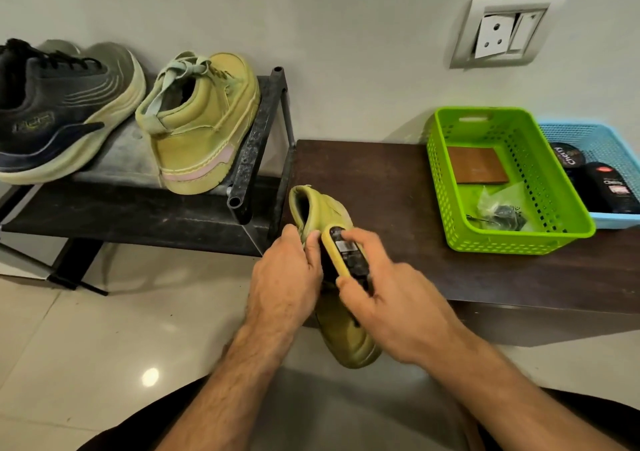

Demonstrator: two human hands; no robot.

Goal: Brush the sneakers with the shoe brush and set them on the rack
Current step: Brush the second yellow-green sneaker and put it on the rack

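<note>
Left hand (287,270) curls round the side of the olive sneaker (346,340), fingers tucked against its upper, thumb side hidden from us. Heel up near the bench's (381,180) front left corner, toe hanging down past the front edge over the tiled floor (69,329); the middle of the shoe is covered by both hands, so the laces can't be made out. Right hand (388,298) grips the brush (343,253), yellow-rimmed with a dark back, thumb along its near side and fingers wrapped over the far side. Bristles are hidden, pressed down toward the shoe between the two hands. The label on the brush back is too blurred to read.

Now sweeping from the left: on the rack's (252,146) top shelf, a dark sneaker (52,118) cut off by the left frame edge, toe toward the wall. Just beside it, near the shelf's right end, the second olive sneaker (197,125), heel toward us, pink stripe on the sole. A grey shape behind the dark shoe is hard to identify.

Over on the bench's right end, a green basket (540,180) holding a brown board (476,165) and a crumpled clear bag (498,205), contents unclear. Touching its right side, a blue basket (602,139), cut off by the frame, with dark polish containers (602,184) inside. Above on the wall, a socket (502,31).
</note>
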